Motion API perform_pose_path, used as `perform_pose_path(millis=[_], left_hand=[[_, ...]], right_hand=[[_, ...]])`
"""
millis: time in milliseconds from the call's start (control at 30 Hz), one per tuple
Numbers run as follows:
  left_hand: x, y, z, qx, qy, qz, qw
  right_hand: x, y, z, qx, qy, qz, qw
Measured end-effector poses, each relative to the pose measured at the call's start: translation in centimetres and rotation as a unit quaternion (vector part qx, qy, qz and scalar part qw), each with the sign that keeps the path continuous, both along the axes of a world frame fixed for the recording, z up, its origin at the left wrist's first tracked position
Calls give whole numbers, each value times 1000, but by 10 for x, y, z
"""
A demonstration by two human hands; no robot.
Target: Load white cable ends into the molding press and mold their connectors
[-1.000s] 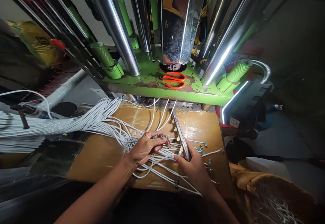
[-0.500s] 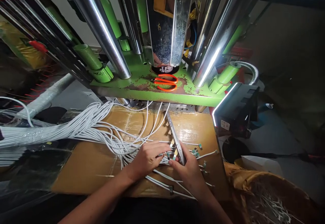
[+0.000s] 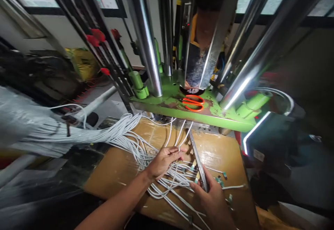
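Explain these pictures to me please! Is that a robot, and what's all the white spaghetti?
No robot here: those are a person's two bare hands, seen by a camera worn on the head, looking forward and down. The spaghetti is a bundle of white cables, spread over a brown work surface. Some have little green ends. The right hand holds a narrow metal bar with small pieces along one side. The left hand pinches something too small to make out. Behind is a green machine with shiny pillars, and orange-handled scissors rest on it.
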State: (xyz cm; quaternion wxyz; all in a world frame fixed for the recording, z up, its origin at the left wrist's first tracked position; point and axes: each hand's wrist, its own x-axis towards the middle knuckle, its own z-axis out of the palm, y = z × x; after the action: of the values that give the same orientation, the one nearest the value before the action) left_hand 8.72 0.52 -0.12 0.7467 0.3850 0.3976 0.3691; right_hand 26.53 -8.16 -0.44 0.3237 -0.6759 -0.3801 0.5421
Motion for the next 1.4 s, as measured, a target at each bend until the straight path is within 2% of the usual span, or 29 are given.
perform_pose_path(millis=[100, 233, 333, 467, 533, 600, 667, 733, 800, 867, 967, 1133, 1400], left_hand=[[-4, 5, 4, -47, -89, 11, 995], [-10, 8, 8, -111, -153, -1, 982], [-10, 13, 8, -123, -158, -9, 980], [-7, 19, 11, -115, -110, -11, 987], [-5, 19, 13, -49, -28, -27, 998], [-2, 17, 15, 88, 110, -54, 989], [1, 15, 14, 252, 248, -75, 932], [4, 13, 11, 373, 331, -77, 863], [6, 12, 6, 446, 358, -79, 816], [6, 12, 1, 504, 348, -89, 786], [5, 14, -6, 565, 312, -106, 757], [1, 20, -11, 609, 311, -125, 719], [-6, 22, -8, 612, 313, -158, 709]], right_hand=[[1, 2, -5, 6, -5, 20, 1000], [0, 1, 2, 9, 5, 6, 1000], [-3, 1, 7, 7, 20, -6, 1000], [-4, 2, 14, 9, 55, -13, 998], [-5, 2, 17, 17, 67, -14, 997], [-5, 2, 18, 17, 75, -16, 997], [-4, 2, 18, 13, 77, -16, 997], [-4, 3, 18, 12, 75, -14, 997], [-3, 3, 16, 16, 74, -11, 997], [-2, 3, 14, 22, 75, -8, 997], [-3, 3, 10, 21, 70, -17, 997], [-3, 4, 5, 10, 74, -31, 997], [-3, 4, 14, 18, 68, -18, 997]])
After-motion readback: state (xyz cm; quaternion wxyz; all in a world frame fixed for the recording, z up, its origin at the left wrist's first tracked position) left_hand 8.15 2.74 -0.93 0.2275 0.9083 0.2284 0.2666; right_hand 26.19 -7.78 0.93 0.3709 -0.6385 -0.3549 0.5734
